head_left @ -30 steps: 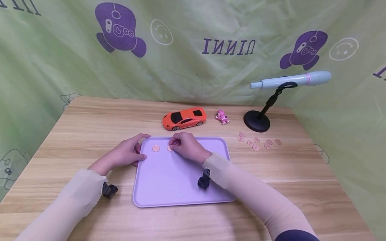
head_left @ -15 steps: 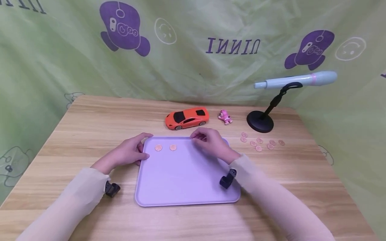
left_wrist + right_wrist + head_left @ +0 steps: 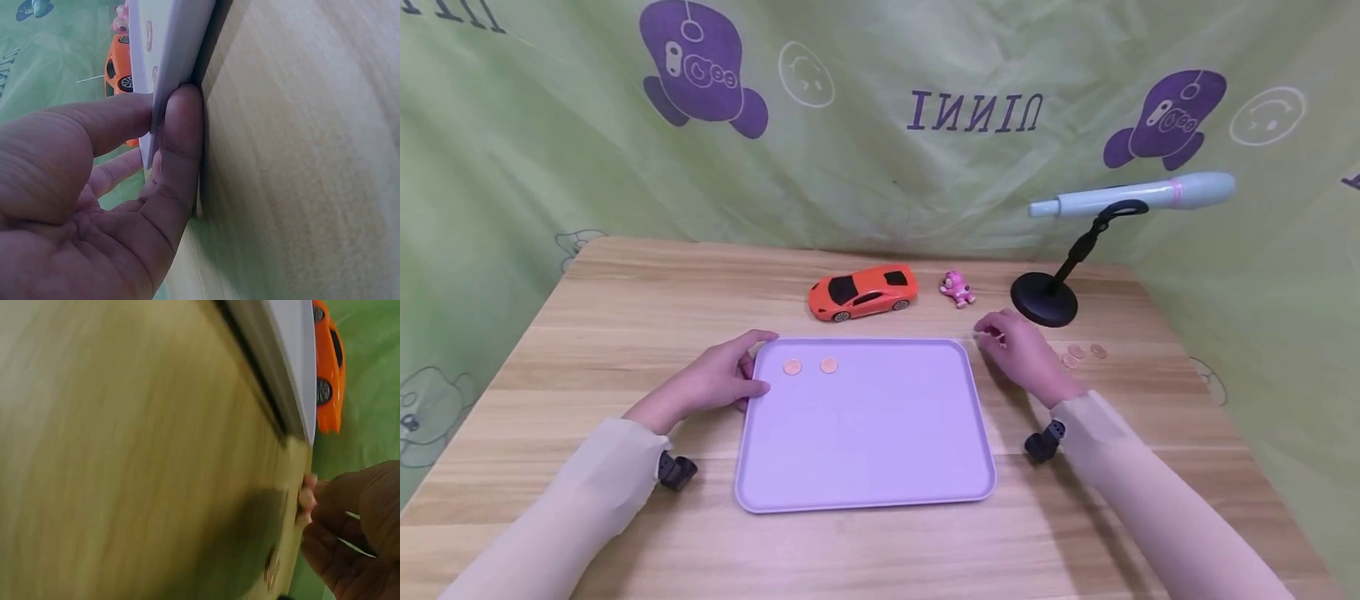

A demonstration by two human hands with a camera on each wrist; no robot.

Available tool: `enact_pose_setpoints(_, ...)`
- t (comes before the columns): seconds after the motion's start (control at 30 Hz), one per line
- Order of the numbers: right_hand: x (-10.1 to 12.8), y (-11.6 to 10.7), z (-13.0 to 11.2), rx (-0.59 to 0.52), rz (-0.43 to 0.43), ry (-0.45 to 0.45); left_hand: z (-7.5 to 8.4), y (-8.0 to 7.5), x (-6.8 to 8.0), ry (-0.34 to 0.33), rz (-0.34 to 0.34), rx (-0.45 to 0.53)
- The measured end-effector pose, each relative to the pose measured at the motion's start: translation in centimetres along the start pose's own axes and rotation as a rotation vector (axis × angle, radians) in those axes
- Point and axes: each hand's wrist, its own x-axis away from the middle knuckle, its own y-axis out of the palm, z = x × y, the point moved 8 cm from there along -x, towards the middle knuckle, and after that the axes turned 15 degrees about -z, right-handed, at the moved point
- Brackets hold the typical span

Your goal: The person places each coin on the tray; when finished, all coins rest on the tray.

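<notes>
My left hand (image 3: 751, 363) grips the far left corner of a lilac tray (image 3: 865, 450); in the left wrist view the thumb and fingers (image 3: 178, 125) pinch the tray's rim (image 3: 172, 37). Two copper coins (image 3: 792, 367) lie side by side on the tray near that corner. My right hand (image 3: 994, 338) is off the tray to its right, fingers loosely bent, over a scatter of coins (image 3: 1077, 352) on the wooden table. In the right wrist view its fingertips (image 3: 306, 500) meet the table beside a coin (image 3: 270, 575). No coin shows between them.
An orange toy car (image 3: 862, 292) and a small pink figure (image 3: 957, 288) stand behind the tray. A black stand (image 3: 1043, 300) holding a pale blue tool (image 3: 1135, 195) is at the back right. Green cloth hangs around the table.
My right hand left a second coin on the tray beside the first, then moved right, off the tray, to the loose coins. The left hand kept its hold on the corner.
</notes>
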Motion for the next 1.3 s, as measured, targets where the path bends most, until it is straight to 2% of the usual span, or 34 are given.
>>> enact_pose_setpoints(0.13,0.5,-0.4,1.7,0.043,-0.034,0.059,0.1,-0.1,0.2,0.000,0.008,0.002)
enact_pose_setpoints(0.3,0.6,-0.2,3.0,0.034,-0.075,0.106,0.1,-0.3,0.2,0.002,0.012,0.004)
enact_pose_setpoints(0.67,0.4,-0.3,3.4,0.065,-0.100,0.097,0.3,-0.2,0.1,0.000,0.005,0.000)
enact_pose_setpoints(1.3,0.2,0.0,4.0,-0.005,-0.163,0.084,-0.1,0.0,0.0,-0.009,0.004,0.003)
